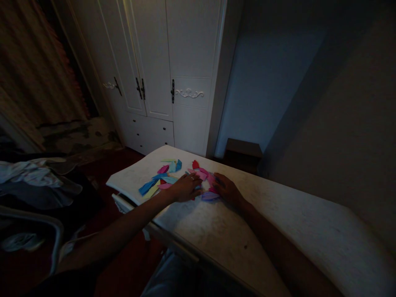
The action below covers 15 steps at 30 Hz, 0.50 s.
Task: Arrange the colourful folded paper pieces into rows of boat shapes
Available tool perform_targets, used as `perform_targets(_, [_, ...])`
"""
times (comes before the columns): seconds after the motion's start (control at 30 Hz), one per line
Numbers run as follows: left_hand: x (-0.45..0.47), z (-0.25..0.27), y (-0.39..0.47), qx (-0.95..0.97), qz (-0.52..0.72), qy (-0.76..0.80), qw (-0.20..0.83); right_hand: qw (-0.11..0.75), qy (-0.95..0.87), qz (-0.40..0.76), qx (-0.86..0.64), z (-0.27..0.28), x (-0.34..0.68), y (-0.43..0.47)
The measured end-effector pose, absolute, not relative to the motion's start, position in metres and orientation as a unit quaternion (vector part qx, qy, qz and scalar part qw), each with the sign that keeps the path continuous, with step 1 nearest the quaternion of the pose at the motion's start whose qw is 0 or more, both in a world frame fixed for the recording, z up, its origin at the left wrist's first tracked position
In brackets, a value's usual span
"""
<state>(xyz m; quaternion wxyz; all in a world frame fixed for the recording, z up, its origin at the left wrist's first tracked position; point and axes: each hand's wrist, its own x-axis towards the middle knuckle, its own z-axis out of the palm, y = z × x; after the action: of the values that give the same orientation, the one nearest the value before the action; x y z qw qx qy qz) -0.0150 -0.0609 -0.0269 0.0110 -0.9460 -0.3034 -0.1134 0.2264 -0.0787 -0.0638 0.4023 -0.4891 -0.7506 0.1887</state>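
Note:
Several thin, flat coloured pieces, paper or cloth I cannot tell, lie loosely on a white table [266,206]. My left hand [185,187], with a ring on one finger, rests palm down over the pile with its fingers stretched out. Beneath and past its fingertips are pink pieces [202,174]. My right hand [228,189] lies at the pile's right side, fingers loosely apart and touching the pink pieces. Close to it sits a purple piece [210,196]. A red piece [195,164] is at the far side. Blue strips [150,186] and a yellow strip [153,189] lie left of my left hand.
A white wardrobe [192,119] stands behind the table. Below the table's left edge, a drawer [122,203] is pulled out. A dark box-like stand [243,148] is by the wall. At left are piled clothes [34,175] and a curved metal tube [57,225].

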Motion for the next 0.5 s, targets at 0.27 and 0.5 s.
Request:
perform_targets(0.27, [-0.04,-0.028,-0.101,-0.939,-0.156,-0.307,-0.019,0.429,-0.708,0.128,-0.547,-0.068,0.231,-0.077])
perform_targets(0.5, [-0.1,-0.039,-0.107,-0.865,-0.25,-0.432,0.056,0.422,-0.765,0.072,-0.482,-0.06,0.224,-0.085])
